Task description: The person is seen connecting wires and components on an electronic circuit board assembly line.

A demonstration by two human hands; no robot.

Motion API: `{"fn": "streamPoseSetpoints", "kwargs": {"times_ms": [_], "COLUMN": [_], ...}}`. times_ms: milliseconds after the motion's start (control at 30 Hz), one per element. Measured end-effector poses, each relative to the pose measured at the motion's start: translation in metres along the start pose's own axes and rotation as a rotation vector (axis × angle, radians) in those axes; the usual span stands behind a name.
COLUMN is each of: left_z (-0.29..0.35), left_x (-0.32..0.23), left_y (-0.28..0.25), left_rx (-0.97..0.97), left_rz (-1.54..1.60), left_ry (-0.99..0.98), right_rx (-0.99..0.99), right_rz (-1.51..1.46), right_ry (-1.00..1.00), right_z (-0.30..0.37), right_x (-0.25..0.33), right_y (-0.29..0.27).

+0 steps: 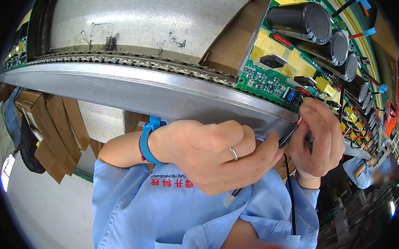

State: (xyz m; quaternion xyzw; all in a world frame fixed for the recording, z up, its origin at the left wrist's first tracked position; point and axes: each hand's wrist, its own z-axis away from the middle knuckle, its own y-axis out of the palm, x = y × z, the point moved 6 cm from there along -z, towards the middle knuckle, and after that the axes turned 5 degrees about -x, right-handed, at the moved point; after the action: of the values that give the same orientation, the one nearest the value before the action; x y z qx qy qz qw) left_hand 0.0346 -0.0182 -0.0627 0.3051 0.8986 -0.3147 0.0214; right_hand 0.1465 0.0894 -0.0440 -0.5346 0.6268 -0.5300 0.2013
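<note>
A green circuit board (262, 79) with yellow-wrapped parts, large black cylindrical capacitors (299, 22) and a small blue component (291, 95) lies along the rail at the upper right. At its near edge my right hand (318, 139) is closed, pinching a thin wire lead (290, 132) with a bit of red at its end. My left hand (209, 153), with a ring and a blue wristband, is closed on the same lead just to the left. Below the left palm hangs a clear white plug (231, 199) on dark wire; its link to the lead is hidden.
A metal rail (131, 83) with a chain (139, 59) runs across in front of me. Folded cardboard (57, 126) stands at the left. More boards with loose wires continue at the right, where another person's blue sleeve (356, 171) shows. A black cable (291, 196) hangs near my right forearm.
</note>
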Motion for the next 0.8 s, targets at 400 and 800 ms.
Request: {"fn": "streamPoseSetpoints", "kwargs": {"times_ms": [400, 800], "left_z": [-0.026, -0.052], "left_x": [0.015, 0.010], "left_y": [0.004, 0.020], "left_rx": [-0.004, 0.005], "left_rz": [0.041, 0.100], "left_ry": [-0.144, -0.204], "right_rx": [-0.016, -0.245], "right_rz": [0.316, 0.311], "right_ry": [0.124, -0.106], "right_z": [0.015, -0.012], "right_x": [-0.002, 0.004], "right_y": [-0.050, -0.063]}}
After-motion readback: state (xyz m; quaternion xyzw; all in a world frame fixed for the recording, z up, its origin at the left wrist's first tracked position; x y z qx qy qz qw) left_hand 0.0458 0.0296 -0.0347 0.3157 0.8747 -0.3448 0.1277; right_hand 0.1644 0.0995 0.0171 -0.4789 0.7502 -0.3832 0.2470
